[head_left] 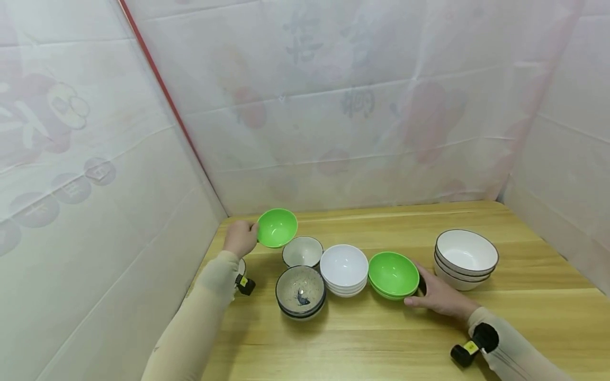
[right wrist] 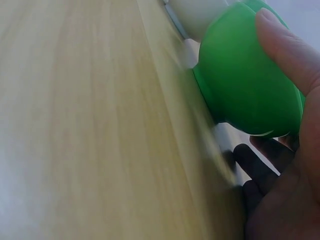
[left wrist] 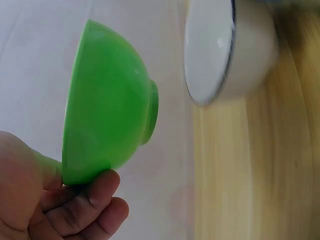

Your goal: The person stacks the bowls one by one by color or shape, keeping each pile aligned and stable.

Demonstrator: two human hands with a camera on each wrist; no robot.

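My left hand (head_left: 240,237) pinches a single green bowl (head_left: 277,228) by its left rim, raised above the table's far left part. In the left wrist view the thumb lies at that bowl's rim and the fingers curl against its outer side. My right hand (head_left: 443,297) holds the right side of a small stack of green bowls (head_left: 393,274), its thumb in front and fingers round behind. The right wrist view shows the thumb along the green side (right wrist: 245,75), with some fingers off the surface. Left of this stack stand nested white bowls (head_left: 344,267).
Speckled dark-rimmed bowls (head_left: 300,291) are stacked front left of the white ones. Behind them stands a pale dark-rimmed bowl (head_left: 302,252). Larger white bowls (head_left: 467,253) are nested at the right. Another bowl (head_left: 241,266) is partly hidden by the left wrist. Fabric walls (head_left: 357,132) border the wooden table (head_left: 362,338).
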